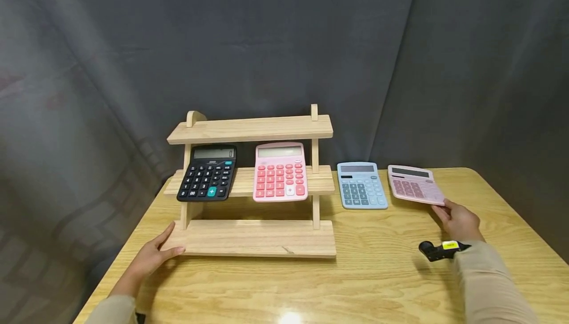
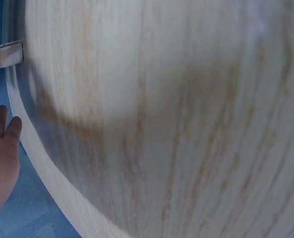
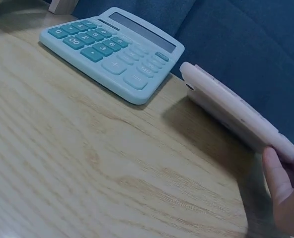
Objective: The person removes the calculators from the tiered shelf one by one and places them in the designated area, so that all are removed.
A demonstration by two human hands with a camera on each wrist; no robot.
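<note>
At the right of the head view my right hand [image 1: 461, 221] pinches the lower right corner of a light pink calculator [image 1: 413, 183]. In the right wrist view this calculator [image 3: 231, 106] is tilted, its near edge raised off the table. Beside it lies a light blue calculator [image 1: 362, 185]. My left hand [image 1: 150, 255] rests on the left end of a wooden shelf's [image 1: 253, 237] bottom board, thumb along the front edge and fingers spread. On the middle board lean a black calculator [image 1: 208, 173] and a pink calculator [image 1: 280, 172] with coral keys.
The wooden table [image 1: 382, 274] carries the three-tier shelf and the calculators. A dark grey curtain [image 1: 284, 42] hangs behind and along the sides. On my right wrist sits a black camera mount [image 1: 437, 251] with a yellow label.
</note>
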